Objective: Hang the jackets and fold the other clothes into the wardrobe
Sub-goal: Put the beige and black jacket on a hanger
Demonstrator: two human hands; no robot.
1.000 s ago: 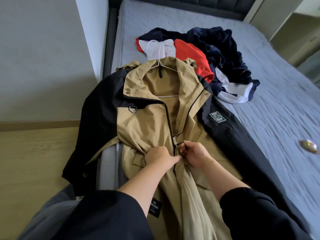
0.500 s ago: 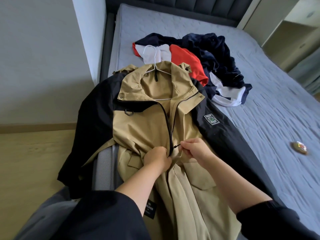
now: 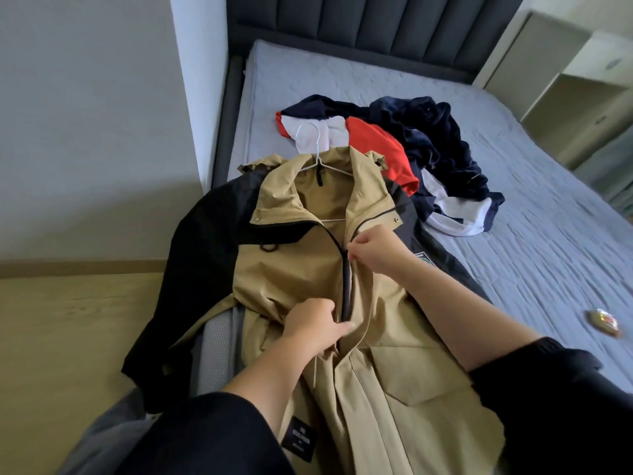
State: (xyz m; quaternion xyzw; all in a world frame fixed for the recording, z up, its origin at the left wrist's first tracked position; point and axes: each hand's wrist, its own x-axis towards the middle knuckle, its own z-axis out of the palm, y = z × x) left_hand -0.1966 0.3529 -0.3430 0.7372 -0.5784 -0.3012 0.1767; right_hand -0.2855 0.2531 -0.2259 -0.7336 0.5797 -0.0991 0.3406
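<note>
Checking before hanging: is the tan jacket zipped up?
Partly: the jacket is zipped to the right hand at the chest; the collar above lies open.

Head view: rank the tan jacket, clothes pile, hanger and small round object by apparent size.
1. tan jacket, nearest the camera
2. clothes pile
3. hanger, mostly hidden inside the jacket, versus small round object: unsure

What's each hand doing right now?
Left hand: grips the tan jacket fabric beside its zipper.
Right hand: pinches the zipper, higher up the front.
</note>
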